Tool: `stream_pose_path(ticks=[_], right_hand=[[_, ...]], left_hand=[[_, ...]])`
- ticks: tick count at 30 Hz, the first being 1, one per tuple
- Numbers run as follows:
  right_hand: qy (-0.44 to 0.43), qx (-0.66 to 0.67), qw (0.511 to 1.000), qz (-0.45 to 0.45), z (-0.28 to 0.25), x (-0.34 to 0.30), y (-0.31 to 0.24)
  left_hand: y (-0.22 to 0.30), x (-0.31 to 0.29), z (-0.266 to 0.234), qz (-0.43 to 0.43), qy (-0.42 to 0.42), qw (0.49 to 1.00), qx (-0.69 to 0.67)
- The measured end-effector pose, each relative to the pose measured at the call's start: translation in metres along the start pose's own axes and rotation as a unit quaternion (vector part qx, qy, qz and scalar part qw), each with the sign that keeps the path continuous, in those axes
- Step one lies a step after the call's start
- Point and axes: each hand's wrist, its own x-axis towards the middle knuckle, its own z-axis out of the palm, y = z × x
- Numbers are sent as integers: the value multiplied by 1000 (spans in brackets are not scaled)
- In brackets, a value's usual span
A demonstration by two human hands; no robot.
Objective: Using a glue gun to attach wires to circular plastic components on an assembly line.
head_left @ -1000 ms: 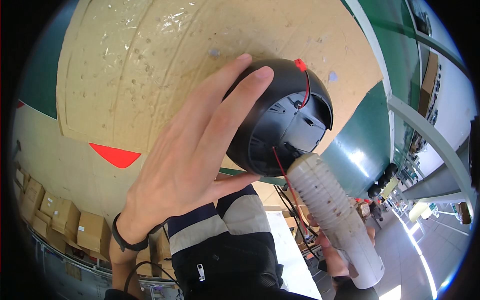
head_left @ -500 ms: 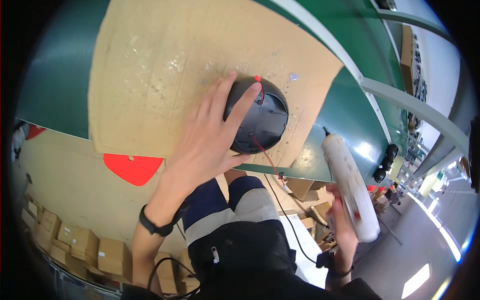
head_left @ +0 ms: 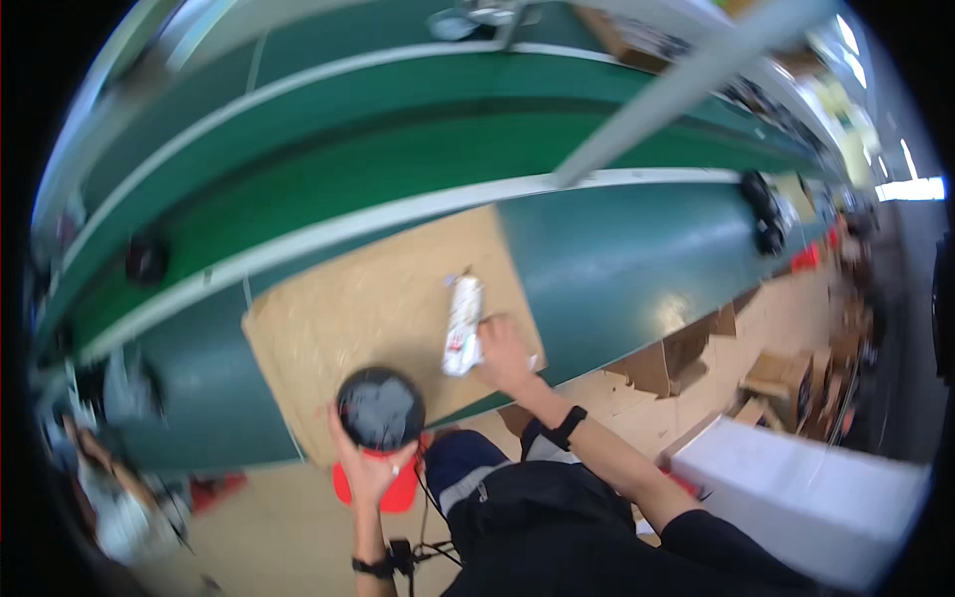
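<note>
Left hand (head_left: pixel 366 475) — half-open around black shell (head_left: pixel 382 410)

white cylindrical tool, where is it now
In the head view, the white tool is near the centre, over the right part of the cardboard sheet, beside the right hand; the round black housing is to its lower left.
</note>
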Motion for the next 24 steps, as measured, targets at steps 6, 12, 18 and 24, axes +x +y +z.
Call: stream_pose_path(ticks=[6, 12, 18, 24], right_hand=[[-36, 185, 976, 105, -68, -41, 49], [66, 263, 889, 368, -128, -190, 217], [105, 291, 827, 470, -171, -325, 290], [122, 329, 795, 495, -209, -380, 317]], left_hand=[[33, -10, 39, 88, -189, 977, 50], [98, -2, 237, 195, -291, 934, 66], [142, 27, 439, 192, -149, 967, 74], [223, 70, 680, 316, -106, 942, 33]])
